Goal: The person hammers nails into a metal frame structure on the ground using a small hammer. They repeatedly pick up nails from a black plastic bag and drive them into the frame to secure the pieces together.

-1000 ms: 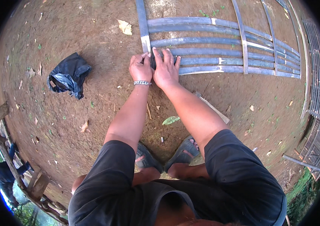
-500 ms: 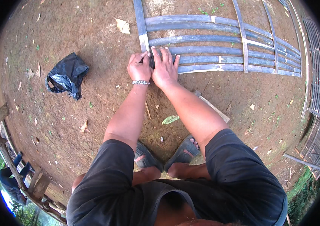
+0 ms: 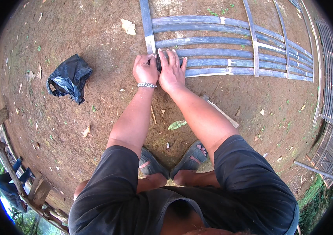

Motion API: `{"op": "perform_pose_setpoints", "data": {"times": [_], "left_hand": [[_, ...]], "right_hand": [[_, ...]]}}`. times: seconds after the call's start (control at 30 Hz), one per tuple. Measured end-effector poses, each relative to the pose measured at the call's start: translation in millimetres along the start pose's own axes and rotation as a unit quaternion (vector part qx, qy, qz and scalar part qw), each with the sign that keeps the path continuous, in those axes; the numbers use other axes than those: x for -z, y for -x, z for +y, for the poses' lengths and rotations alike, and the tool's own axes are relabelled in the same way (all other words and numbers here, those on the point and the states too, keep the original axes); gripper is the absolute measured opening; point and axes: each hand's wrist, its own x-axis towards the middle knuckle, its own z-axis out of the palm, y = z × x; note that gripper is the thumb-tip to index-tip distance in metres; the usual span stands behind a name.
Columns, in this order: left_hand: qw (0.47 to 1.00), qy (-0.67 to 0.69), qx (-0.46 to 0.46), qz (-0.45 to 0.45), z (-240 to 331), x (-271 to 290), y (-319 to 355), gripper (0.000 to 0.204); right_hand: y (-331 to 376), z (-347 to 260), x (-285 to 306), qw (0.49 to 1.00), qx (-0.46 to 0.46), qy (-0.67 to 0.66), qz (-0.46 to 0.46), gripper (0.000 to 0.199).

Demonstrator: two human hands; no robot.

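Bamboo-like slatted lattice [image 3: 209, 52]: flat on the ground, upper centre to upper right of frame; long grey slats run sideways, crossed by narrower strips. Its left-end strip [image 3: 146, 23] comes down from the top edge to the hands, pale near its lower end.

Left hand [image 3: 144, 70]: at the lower end of that strip, upper centre. Fingers curled in, thumb and index close together by the strip; whether anything is pinched between them cannot be told. Chain bracelet [image 3: 147, 85] at the wrist.

Right hand [image 3: 171, 72]: just beside the left, palm down over the lattice's lower-left corner, fingers extended and slightly spread, pressing or resting on the slat ends; not wrapped round anything visible. Most of the lattice lies to the right of and above this hand.

Surroundings: crumpled black plastic bag [image 3: 70, 78], left of centre, well apart from the hands. Green leaf [image 3: 177, 125] between the forearms, above the sandals [image 3: 192, 158]. Pale flat board [image 3: 224, 114] partly hidden behind the right forearm.
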Motion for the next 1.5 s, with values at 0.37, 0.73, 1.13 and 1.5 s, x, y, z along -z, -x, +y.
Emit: {"op": "perform_pose_setpoints", "data": {"times": [0.37, 0.73, 1.13, 1.5], "left_hand": [[0.998, -0.009, 0.019, -0.053, -3, 4, -6, 0.012], [0.998, -0.02, 0.022, -0.063, 3, 9, -7, 0.014], [0.996, -0.018, 0.038, -0.084, 4, 15, -10, 0.015], [0.993, -0.018, 0.067, -0.093, 6, 17, -9, 0.011]], "right_hand": [[-2, 3, 8, 1.0, 0.008, -0.025, 0.005, 0.089], [147, 153, 78, 0.988, 0.122, 0.033, -0.089, 0.079], [203, 212, 78, 0.987, -0.073, 0.027, -0.143, 0.064], [120, 70, 87, 0.953, -0.07, -0.273, -0.114, 0.052]]}}
